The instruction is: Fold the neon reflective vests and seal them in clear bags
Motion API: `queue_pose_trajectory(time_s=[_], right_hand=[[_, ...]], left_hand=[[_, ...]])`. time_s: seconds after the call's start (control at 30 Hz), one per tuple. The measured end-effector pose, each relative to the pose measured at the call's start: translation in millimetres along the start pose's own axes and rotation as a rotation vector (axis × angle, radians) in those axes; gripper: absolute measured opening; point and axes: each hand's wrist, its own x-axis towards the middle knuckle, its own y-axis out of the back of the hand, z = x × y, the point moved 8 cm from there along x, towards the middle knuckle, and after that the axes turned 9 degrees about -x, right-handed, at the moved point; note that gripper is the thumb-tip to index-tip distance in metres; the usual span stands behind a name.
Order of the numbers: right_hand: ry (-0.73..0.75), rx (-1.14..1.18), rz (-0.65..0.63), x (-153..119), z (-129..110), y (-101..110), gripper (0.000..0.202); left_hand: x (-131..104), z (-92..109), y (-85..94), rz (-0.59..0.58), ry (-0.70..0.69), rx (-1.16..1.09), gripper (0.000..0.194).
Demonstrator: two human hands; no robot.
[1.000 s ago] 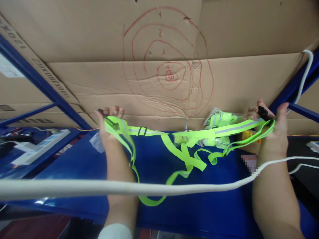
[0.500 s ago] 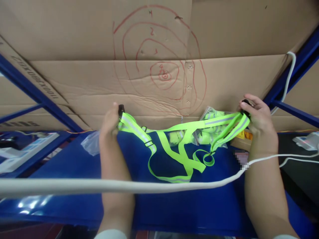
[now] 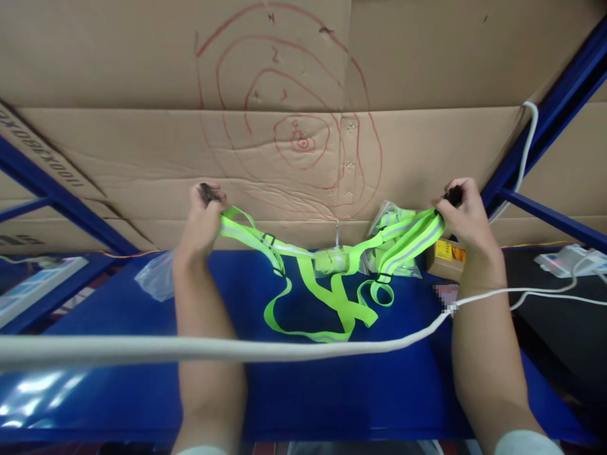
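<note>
Cardboard (image 3: 427, 57) with red rings (image 3: 302, 143) backs a blue tabletop (image 3: 303, 404). Mid-frame, a neon harness (image 3: 348, 308) sags between raised forearms (image 3: 203, 316); left hand (image 3: 202, 218) and right hand (image 3: 467, 215) each grip a black clip (image 3: 454, 196). They're nearer each other than a second ago, fingers then spread. Right of centre, clear bags (image 3: 401, 268) hold more neon strapping (image 3: 334, 256).

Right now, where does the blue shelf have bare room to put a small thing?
Bare blue shelf shows between the left forearm and right forearm, below the white cable in the picture. Another patch lies left of the left forearm, between the clear bag and the cable. The middle and back are crowded: neon straps, bagged bundles, a box.
</note>
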Motion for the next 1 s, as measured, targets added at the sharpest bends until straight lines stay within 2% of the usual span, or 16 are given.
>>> queue_pose_trajectory(time_s=[0.13,0.2,0.27,0.33,0.37,0.4,0.47,0.53,0.57,0.6,0.67,0.7,0.77,0.87,0.93,1.0], right_hand=[[-0.007,0.234,0.142,7.9,6.3,5.4,0.024],[-0.060,0.408,0.153,8.5,7.2,8.5,0.018],[-0.217,0.868,0.134,5.9,11.8,7.5,0.018],[-0.430,1.444,0.120,0.4,13.4,-0.7,0.024],[-0.479,1.632,0.110,-1.0,10.5,-3.3,0.028],[-0.470,1.685,0.095,-1.0,7.8,-3.7,0.031],[-0.344,1.433,0.004,-0.9,4.0,-7.2,0.031],[-0.235,0.938,-0.158,-9.0,5.3,-28.9,0.031],[-0.193,0.667,-0.253,-17.6,8.8,-46.2,0.029],[-0.172,0.395,-0.403,-31.0,15.0,-69.8,0.029],[-0.174,0.189,-0.545,-60.8,31.4,-106.4,0.029],[-0.047,-0.090,-0.660,-78.5,34.5,-124.5,0.030],[0.017,-0.247,-0.728,-108.3,44.2,-144.6,0.023],[0.064,-0.362,-0.747,-145.3,46.4,-147.7,0.019],[0.112,-0.445,-0.720,-169.6,35.0,-133.1,0.033],[0.217,-0.566,-0.734,-201.6,13.1,-112.9,0.049]], left_hand=[[0.1,-2.4,-3.2,0.013,0.024,0.014,0.035],[-2.6,-0.5,-6.9,-0.002,0.049,-0.086,0.034],[-6.9,8.4,-12.5,-0.033,0.039,-0.229,0.037],[-13.4,26.9,-16.7,-0.058,-0.050,-0.386,0.035],[-17.5,37.7,-17.5,-0.066,-0.113,-0.467,0.032],[-21.9,48.0,-17.2,-0.073,-0.179,-0.549,0.031],[-27.8,60.5,-14.3,-0.083,-0.257,-0.707,0.030],[-24.9,55.5,-10.3,-0.059,-0.194,-0.760,0.027],[-20.8,47.8,-7.8,-0.033,-0.130,-0.741,0.027],[-15.9,38.2,-5.0,-0.002,-0.060,-0.693,0.030],[-6.8,14.9,1.2,0.076,0.090,-0.499,0.039],[-3.8,3.3,4.2,0.117,0.155,-0.387,0.046],[-1.6,-16.9,8.0,0.185,0.253,-0.205,0.053],[-4.1,-35.9,4.8,0.218,0.301,-0.097,0.052],[-8.8,-43.9,0.7,0.205,0.323,-0.049,0.049],[-16.4,-49.4,-2.4,0.180,0.342,-0.013,0.046]])
